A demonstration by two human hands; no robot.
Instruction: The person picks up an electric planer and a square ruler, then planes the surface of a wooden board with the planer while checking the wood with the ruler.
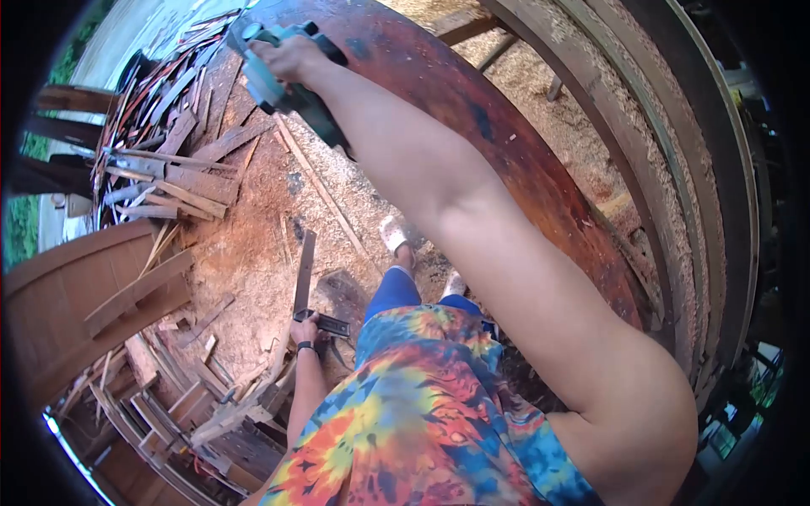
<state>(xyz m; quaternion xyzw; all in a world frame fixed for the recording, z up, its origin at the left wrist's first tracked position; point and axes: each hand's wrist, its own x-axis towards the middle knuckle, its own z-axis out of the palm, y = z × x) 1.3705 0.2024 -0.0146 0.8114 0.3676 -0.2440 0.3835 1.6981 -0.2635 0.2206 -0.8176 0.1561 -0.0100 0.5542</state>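
My right hand is stretched far out to the upper left, its fingers wrapped round a green power tool. The tool is at the left end of a long reddish-brown wooden slab; whether it touches the slab, I cannot tell. Its exact kind is hard to make out. Low on my left side, my left hand is closed on a carpenter's square. One leg of the square points away from me, and its dark shorter leg points right, above the sawdust-covered ground.
A heap of scrap wood lies at the upper left. Curved planks dusted with sawdust run along the right. Brown wooden panels and offcuts fill the lower left. A long thin strip lies on the ground ahead of my feet.
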